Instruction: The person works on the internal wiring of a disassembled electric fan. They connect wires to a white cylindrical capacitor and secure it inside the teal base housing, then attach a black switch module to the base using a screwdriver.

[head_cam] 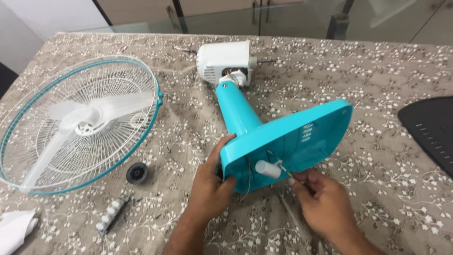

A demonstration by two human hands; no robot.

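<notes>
A turquoise fan base (302, 137) lies on its side on the table, its underside facing me, with the stem running up to a white motor housing (222, 61). My left hand (210, 189) grips the base's left edge. My right hand (321, 200) pinches a thin wire or tool tip beside a small white cylinder (267, 168) inside the base's hollow underside. Thin wires hang within the base near the cylinder.
A white wire fan guard with a turquoise rim (78, 123) and white blades lies at the left. A black round knob (137, 173), a white button strip (111, 215) and a white cloth (16, 229) sit in front. A black grille (432, 127) lies at the right edge.
</notes>
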